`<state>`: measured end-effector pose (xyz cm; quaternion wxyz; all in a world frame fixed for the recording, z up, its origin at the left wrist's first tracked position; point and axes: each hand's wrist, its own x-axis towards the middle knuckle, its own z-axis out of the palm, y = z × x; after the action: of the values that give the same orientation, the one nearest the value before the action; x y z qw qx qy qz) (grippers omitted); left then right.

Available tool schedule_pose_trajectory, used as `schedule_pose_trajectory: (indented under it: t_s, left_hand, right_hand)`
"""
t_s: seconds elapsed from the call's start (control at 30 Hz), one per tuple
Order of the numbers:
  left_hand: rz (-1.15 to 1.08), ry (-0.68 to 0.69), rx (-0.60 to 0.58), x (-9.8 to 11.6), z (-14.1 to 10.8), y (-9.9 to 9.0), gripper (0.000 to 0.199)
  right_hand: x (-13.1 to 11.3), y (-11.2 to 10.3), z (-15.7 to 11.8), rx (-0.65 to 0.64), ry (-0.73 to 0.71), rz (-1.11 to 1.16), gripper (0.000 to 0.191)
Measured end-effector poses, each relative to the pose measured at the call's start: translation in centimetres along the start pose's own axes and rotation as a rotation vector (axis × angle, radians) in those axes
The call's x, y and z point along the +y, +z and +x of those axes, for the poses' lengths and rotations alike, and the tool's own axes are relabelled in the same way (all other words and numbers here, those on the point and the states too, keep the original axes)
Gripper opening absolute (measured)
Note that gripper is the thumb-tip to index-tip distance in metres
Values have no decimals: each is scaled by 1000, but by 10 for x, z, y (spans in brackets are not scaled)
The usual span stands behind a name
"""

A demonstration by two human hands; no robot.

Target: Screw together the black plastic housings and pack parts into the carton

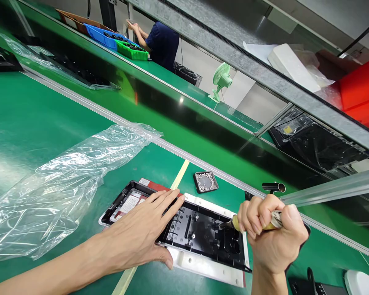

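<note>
A black plastic housing lies open side up, with posts and ribs inside, on a white fixture block. My left hand rests across the housing with its fingers stretched out, the thumb by the near edge. Its middle part is hidden under that hand. My right hand is closed around a hand tool with a yellowish handle and a metal shaft; the exact kind is unclear. The shaft points down into the right part of the housing. Behind the block stands a small black tray of small metal pieces.
A clear plastic bag lies to the left. A black tube-shaped holder stands beyond my right hand. A metal rail borders the bench. Across it are bins, a green fan and another person.
</note>
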<state>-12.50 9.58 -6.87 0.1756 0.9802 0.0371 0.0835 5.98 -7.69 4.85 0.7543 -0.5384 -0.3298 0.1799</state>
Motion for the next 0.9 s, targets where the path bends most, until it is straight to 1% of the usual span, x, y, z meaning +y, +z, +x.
schedule_pose_trajectory:
  t_s: [0.1,0.17,0.33,0.5,0.6,0.73,0.8,0.83,0.9]
  left_hand:
    - [-6,-2,-2,0,0,-1,130]
    - [-11,-5,-1,0,-1,-1,130]
    - [-5,-4,-1,1,-1,-1,128]
    - [-1,-9,-9,1,-1,-1,128]
    - [0,-7,-4,0,-1,0,127]
    - [-15,-5,3,0,-1,0,128]
    - [-19,-5,3,0,-1,0,128]
    - [-19,-6,5,0,-1,0,128]
    - [-21,-9,14,0,-1,0,127]
  right_hand:
    - [-3,-3,2,-82,-6,6,45]
    - [-4,-4,3,-95,-8,11,45]
    - [-2,-3,3,-54,-3,10,45]
    - [-1,0,2,8,-7,-56,47]
    - [-1,1,1,9,-22,-82,48]
    - [-7,-4,1,-40,-8,-44,45]
    - [-13,-8,1,-46,-52,-30,46]
    - [-16,-10,1,-27,-90,-29,47]
    - [-23,-11,-1,60,-168,-35,47]
